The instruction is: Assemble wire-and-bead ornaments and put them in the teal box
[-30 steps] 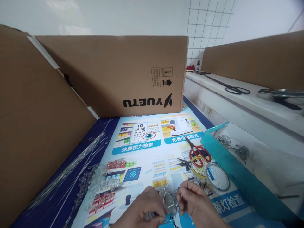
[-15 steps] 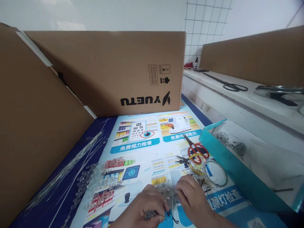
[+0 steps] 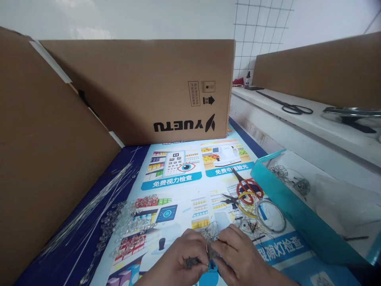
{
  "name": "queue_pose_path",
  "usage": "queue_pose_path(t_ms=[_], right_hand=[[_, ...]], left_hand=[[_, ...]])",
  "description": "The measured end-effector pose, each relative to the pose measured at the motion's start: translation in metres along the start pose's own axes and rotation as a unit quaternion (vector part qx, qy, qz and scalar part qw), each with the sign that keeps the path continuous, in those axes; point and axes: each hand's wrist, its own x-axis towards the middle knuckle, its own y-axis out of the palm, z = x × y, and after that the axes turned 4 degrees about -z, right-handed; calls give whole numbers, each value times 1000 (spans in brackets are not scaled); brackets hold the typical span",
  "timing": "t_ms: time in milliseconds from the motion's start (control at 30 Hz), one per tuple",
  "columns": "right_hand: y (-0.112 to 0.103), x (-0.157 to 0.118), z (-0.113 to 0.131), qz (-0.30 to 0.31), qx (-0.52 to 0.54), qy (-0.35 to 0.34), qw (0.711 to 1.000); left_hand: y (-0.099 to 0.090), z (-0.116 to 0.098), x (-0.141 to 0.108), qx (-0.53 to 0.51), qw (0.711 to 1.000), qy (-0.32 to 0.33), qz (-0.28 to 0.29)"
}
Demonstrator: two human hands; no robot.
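My left hand is closed round a grey wire bundle, whose thin ends stick up between the hands. My right hand pinches the same bundle from the other side, its fingertips almost touching the left ones. A dark grey part shows inside the left fist. Fingers hide most of the bundle, so its full shape cannot be seen. Just beyond the right hand lie red-handled scissors, yellow-handled pliers, a ring-shaped coil of wire and scattered wire scraps.
Clear beads spread over the printed sheet at left, beside long straight wires. A teal-edged box with wire tangles stands at right. Cardboard boxes wall off the back and left. Black scissors rest on a white ledge.
My right hand has moved left and down, closing in on my left hand at the wire bundle. The whole view has shifted slightly.
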Motion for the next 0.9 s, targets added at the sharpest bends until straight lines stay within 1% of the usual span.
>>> queue_pose_path(t_ms=[133,233,333,433,533,667,767,900], right_hand=[[7,-3,-1,-7,-2,27,1000],[8,-5,-1,-19,38,70,997],[5,-5,-1,-18,90,102,991],[2,-3,-1,-7,107,108,988],[1,-2,-1,4,95,88,992],[2,-3,-2,2,57,53,997],[3,-4,-4,-7,23,13,1000],[7,-2,-3,-27,-45,-50,997]], left_hand=[[2,1,0,-15,1000,0,-4],[3,-1,2,-27,999,-9,-27],[3,-5,3,6,998,-28,-57],[4,-6,3,65,994,-26,-84],[6,-1,1,118,986,10,-116],[12,10,-3,175,970,55,-160],[15,13,-5,219,953,63,-198],[20,14,-6,277,930,70,-232]])
